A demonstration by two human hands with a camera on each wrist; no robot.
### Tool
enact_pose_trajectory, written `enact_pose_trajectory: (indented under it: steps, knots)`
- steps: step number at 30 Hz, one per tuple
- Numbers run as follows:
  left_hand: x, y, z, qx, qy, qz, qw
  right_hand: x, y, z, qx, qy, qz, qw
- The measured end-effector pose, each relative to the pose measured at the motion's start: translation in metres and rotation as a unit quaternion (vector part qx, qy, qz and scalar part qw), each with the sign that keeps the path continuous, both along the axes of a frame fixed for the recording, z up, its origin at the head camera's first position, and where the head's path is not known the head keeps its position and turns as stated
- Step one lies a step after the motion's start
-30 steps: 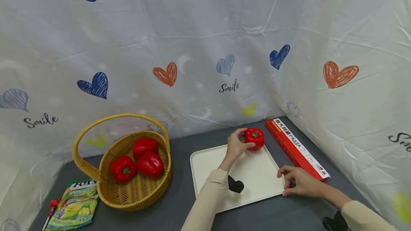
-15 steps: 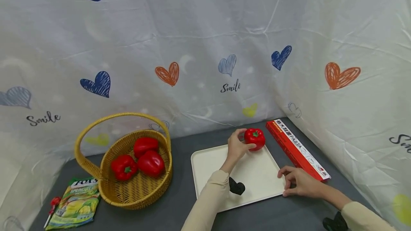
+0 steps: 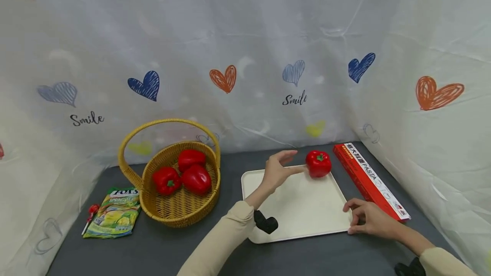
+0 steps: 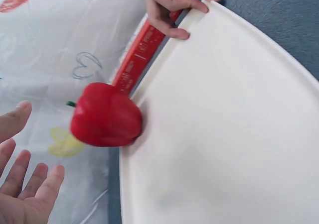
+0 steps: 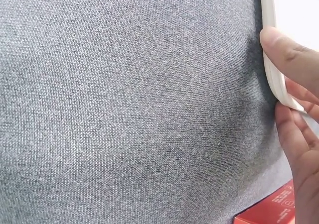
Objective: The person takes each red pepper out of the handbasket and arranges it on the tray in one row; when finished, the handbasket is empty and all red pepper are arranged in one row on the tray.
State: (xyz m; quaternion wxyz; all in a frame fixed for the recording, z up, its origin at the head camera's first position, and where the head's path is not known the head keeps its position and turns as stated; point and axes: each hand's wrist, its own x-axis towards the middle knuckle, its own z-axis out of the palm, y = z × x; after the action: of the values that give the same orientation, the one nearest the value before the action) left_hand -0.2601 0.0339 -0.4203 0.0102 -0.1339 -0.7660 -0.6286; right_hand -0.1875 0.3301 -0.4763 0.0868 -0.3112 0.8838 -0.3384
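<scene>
Red pepper: a red bell pepper (image 3: 318,163) sits at the far right corner of the cream tray (image 3: 299,212), stem up, touching nothing but the tray.
Change: half a second ago the left hand (image 3: 277,169) was cupped round this pepper; now its fingers are spread and straight, just beside the pepper and off it. Judged from this, the pepper has been set down and let go.
Left hand: released, palm toward the pepper; the left wrist view shows clear space between fingertips (image 4: 22,112) and fruit (image 4: 105,115).
Right hand: the right hand (image 3: 370,218) pinches the tray's near right edge, thumb (image 5: 286,52) over the rim (image 5: 271,59), as before.
Basket: a wicker basket (image 3: 178,214) to the left holds three more red peppers (image 3: 183,173).
Around: a red pasta box (image 3: 370,180) lies just beside the tray's right side; a green sweets packet (image 3: 114,213) lies left of the basket.
In the way: nothing lies between basket and tray on the grey cloth (image 3: 230,169).
</scene>
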Motion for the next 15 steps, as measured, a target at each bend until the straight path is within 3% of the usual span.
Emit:
enact_pose_trajectory:
  steps: [6, 11, 15]
  knots:
    - [0.035, -0.067, 0.026, 0.009, 0.004, -0.027, 0.9996, 0.0, 0.0, 0.0, -0.002, 0.0, 0.004, 1.0]
    - [0.07, -0.134, 0.049, 0.009, -0.013, -0.019, 0.9997, -0.001, 0.0, -0.001, -0.004, 0.009, 0.005, 1.0]
    - [0.081, -0.193, 0.038, -0.007, -0.01, -0.009, 0.9999, 0.001, -0.001, -0.001, -0.007, 0.015, 0.004, 1.0]
